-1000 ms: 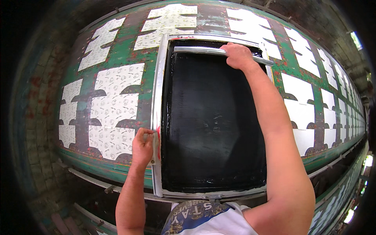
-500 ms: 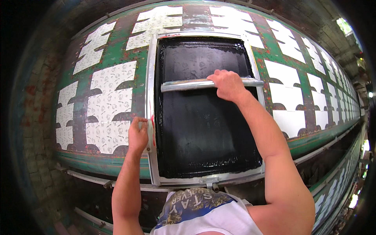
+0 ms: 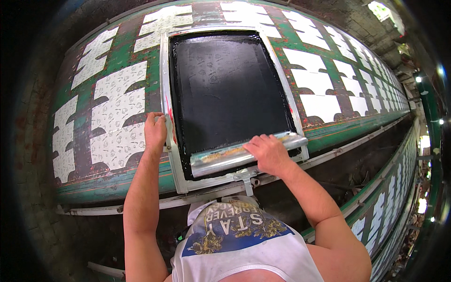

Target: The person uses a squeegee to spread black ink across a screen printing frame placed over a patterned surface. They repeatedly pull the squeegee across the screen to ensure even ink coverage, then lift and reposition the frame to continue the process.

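A metal-framed printing screen (image 3: 165, 66) with black ink-coated mesh (image 3: 225, 84) lies on a long green table. My left hand (image 3: 155, 131) grips the frame's left rail near its lower end. My right hand (image 3: 268, 152) holds a long silver squeegee (image 3: 221, 160), which lies across the near end of the screen, smeared with ink.
The green table (image 3: 122, 56) carries rows of white printed fabric pieces (image 3: 117, 127) on both sides of the screen. A metal rail (image 3: 343, 152) runs along the near edge. A second table with white pieces (image 3: 390, 207) stretches away at lower right.
My right hand has pulled the squeegee from the far end of the screen down to the near end. My left hand has stayed on the frame's left rail.
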### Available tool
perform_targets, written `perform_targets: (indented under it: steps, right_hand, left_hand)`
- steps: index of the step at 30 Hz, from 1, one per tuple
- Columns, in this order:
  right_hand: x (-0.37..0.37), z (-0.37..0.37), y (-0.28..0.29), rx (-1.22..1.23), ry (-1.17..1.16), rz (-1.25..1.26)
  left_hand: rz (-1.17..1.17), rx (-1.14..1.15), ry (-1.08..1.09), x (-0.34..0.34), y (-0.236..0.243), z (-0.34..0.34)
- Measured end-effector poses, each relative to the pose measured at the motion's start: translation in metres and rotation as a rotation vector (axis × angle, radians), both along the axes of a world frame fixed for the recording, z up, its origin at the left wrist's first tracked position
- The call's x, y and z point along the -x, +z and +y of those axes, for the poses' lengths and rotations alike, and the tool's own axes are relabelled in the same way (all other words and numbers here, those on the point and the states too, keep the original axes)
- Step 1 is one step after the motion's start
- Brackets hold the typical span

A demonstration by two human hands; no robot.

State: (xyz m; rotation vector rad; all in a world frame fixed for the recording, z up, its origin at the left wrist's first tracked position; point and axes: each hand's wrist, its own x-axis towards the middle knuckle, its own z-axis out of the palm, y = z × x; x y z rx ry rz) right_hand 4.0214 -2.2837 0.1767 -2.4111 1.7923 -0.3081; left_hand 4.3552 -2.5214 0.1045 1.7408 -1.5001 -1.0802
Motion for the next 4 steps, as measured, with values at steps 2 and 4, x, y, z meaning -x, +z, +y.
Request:
perform_targets:
  steps: [2, 4]
  right_hand:
    - [-0.009, 0.023, 0.002, -0.004, -0.016, -0.011]
    - [-0.014, 0.037, 0.002, -0.036, -0.037, -0.006]
  left_hand:
    - [-0.016, 0.005, 0.002, -0.002, -0.002, 0.0]
    - [-0.064, 0.051, 0.003, -0.002, -0.005, -0.001]
